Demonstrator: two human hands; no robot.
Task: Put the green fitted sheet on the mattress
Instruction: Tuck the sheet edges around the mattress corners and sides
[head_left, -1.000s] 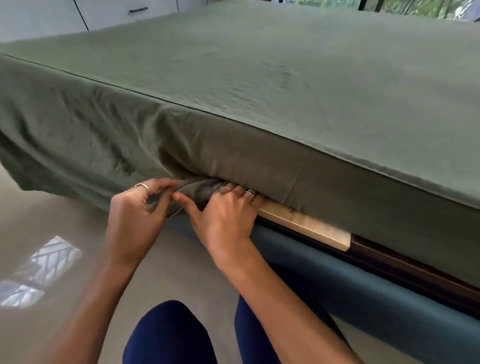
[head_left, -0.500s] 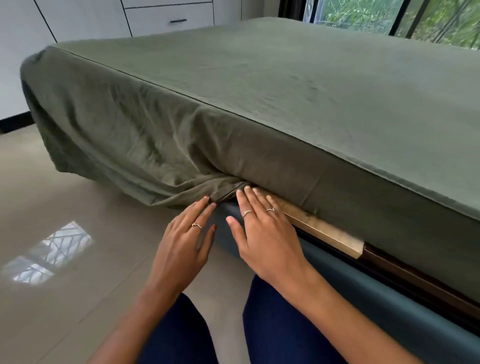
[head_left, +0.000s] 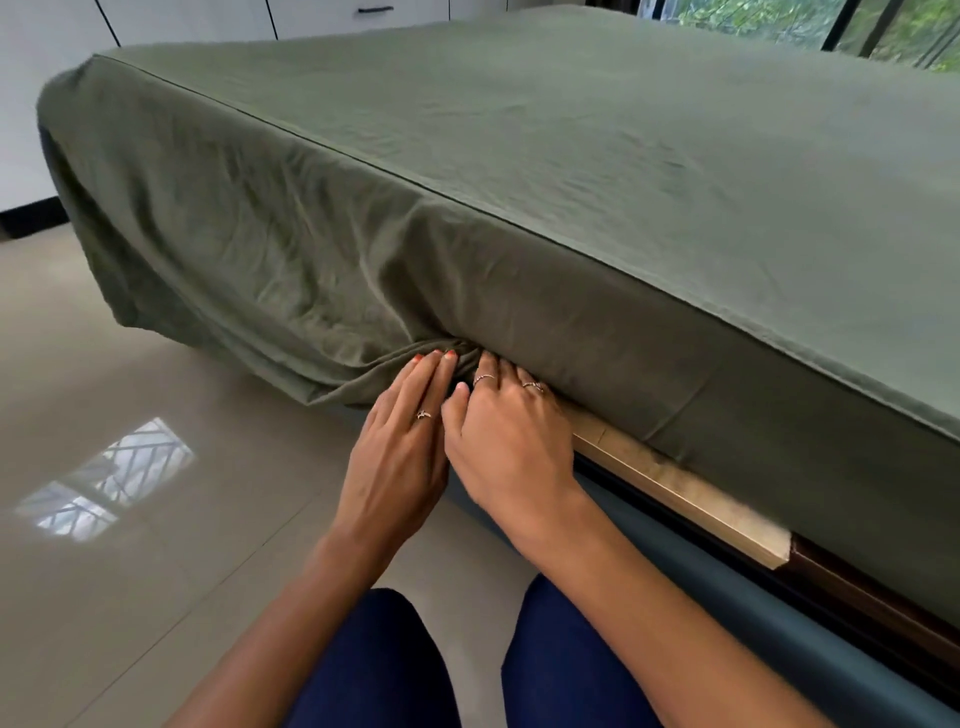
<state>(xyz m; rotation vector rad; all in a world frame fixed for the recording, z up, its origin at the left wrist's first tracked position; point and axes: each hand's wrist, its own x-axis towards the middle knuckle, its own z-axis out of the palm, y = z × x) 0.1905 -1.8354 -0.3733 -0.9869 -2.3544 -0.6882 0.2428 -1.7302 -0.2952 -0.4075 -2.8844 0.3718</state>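
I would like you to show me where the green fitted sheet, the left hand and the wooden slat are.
green fitted sheet (head_left: 597, 156): head view, on its flat top surface.
left hand (head_left: 400, 447): head view, on the back of the hand.
wooden slat (head_left: 680, 491): head view, on its bare top face.

The mattress itself is fully covered by the sheet. Right hand fingertips are hidden under bunched fabric at the lower edge. The bed's far right side and the window are cut off by the frame.
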